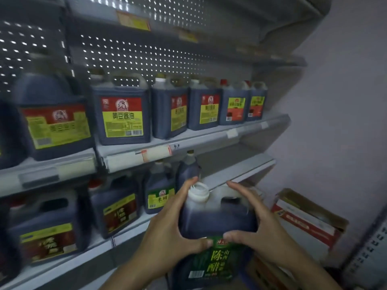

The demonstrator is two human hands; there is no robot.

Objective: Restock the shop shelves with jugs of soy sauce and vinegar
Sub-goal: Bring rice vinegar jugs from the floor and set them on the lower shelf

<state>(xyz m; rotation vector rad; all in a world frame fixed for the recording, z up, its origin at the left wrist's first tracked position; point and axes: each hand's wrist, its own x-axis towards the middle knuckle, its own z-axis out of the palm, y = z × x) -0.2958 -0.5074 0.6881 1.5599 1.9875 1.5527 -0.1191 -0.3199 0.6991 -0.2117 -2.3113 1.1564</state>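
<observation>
A metal shop rack fills most of the frame, its shelves slanting from lower left to upper right, backed by a perforated panel (134, 53) through which small spots of light show. The light is dim and the left side is blurred. To the right a plain pale wall (345, 114) closes the aisle, and a cardboard box (310, 220) with red print leans at its foot in the lower right.

The middle shelf (194, 141), with paper price tags along its front edge, carries a row of dark jugs with red and yellow labels (122, 114), shrinking toward the right end. The lower shelf (238, 170) holds more dark jugs at left and centre, among them one with a green label (160, 193); its right stretch shows bare grey metal.

In the lower centre, a jug of vinegar (215, 222) with a white cap and green label is held in front of the lower shelf, not resting on it. The left hand (169, 229) clasps its left side, fingers spread up toward the cap and thumb pressed across the front. The right hand (257, 218) cups the right side by the handle, fingers extended, thumb against the label's top.
</observation>
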